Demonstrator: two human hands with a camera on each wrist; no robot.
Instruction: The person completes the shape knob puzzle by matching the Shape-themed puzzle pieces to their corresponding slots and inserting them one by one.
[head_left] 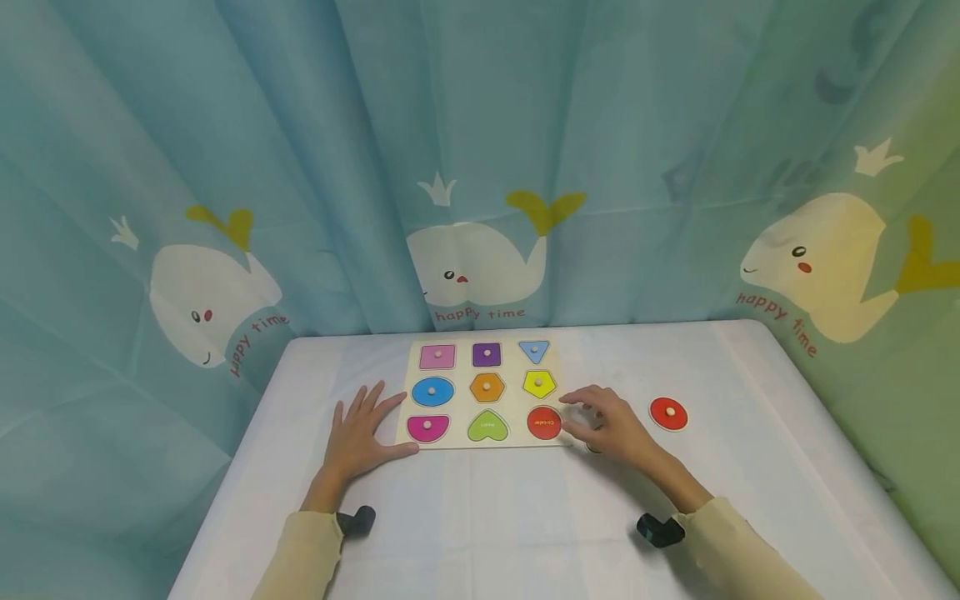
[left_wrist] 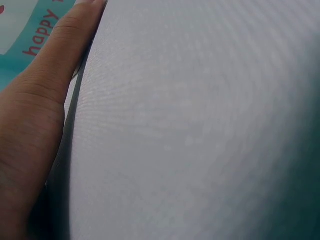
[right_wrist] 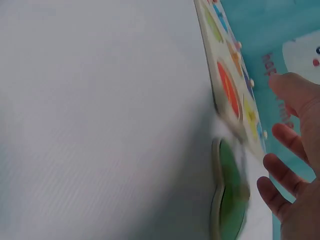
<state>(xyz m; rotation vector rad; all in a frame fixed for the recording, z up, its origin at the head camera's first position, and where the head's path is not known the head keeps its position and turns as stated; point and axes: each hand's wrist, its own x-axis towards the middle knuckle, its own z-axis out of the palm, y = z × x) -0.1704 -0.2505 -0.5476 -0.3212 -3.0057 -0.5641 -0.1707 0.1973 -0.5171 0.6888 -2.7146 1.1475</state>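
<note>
A cream puzzle board [head_left: 459, 429] with colored shapes lies on the table. At its left edge my left hand [head_left: 356, 440] rests with fingers spread, thumb and fingertips by the board; the left wrist view shows mostly its thumb [left_wrist: 47, 85]. My right hand [head_left: 613, 427] hovers just off the board's lower right corner, fingers apart and loosely bent, holding nothing. Below it lies a green heart-shaped piece [right_wrist: 231, 192] with a knob, mostly hidden by the hand in the head view. The board's heart recess [head_left: 487, 426] and red circle recess [head_left: 544, 422] show printed words and no knob.
Right of my right hand lies a red round piece [head_left: 663, 412] with a knob. Several knobbed shapes, such as the orange hexagon [head_left: 480, 393], sit in the board. A blue curtain [head_left: 480, 100] with whales hangs behind the white table [head_left: 480, 533].
</note>
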